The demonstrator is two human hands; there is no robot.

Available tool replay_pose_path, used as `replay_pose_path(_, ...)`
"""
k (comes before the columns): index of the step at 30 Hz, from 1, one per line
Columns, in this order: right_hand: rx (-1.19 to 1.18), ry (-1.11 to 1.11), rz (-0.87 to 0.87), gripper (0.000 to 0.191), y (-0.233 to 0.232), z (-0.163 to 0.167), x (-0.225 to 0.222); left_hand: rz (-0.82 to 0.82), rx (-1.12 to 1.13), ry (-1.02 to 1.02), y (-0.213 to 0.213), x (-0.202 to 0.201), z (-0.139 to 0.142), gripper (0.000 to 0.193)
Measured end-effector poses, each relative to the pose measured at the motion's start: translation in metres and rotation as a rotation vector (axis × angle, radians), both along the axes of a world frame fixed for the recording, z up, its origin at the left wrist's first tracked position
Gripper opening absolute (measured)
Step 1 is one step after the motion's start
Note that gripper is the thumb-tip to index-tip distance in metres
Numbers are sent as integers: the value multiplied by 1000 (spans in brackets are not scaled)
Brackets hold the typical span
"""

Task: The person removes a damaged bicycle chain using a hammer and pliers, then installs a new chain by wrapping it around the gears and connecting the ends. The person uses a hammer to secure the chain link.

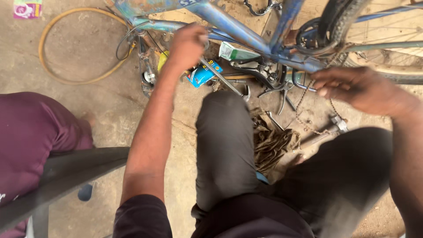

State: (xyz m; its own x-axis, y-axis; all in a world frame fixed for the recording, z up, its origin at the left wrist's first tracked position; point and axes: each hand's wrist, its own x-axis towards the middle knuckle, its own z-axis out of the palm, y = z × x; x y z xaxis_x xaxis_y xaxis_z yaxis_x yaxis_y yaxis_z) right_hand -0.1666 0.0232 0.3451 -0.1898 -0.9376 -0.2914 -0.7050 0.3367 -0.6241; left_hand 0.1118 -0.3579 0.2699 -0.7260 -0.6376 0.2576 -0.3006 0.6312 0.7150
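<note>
Dark trousers (224, 150) fill my near view, with a rag (271, 141) beside the knee. Beyond, I see my left hand (187, 46) closed around a long metal tool (220, 76) under the blue bike frame (238, 28); my right hand (357, 88) hovers loosely open, holding nothing, near the chain (308, 125).

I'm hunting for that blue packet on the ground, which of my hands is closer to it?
Left. Your left hand is just above the blue packet, gripping a metal rod beside it. Your right hand is far off, by the chain.

One head-worn camera looks steeply down, close over the person's knees and floor.
</note>
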Motion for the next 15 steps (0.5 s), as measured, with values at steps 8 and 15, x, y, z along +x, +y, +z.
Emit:
replay_pose_path(8, 435, -18, -161, 42, -13, -88, 29, 507, -85, -207, -56, 51, -216, 12)
replay_pose_path(15, 452, -32, -203, 46, 5, -142, -7, 412, -97, -50, -62, 5, -248, 7)
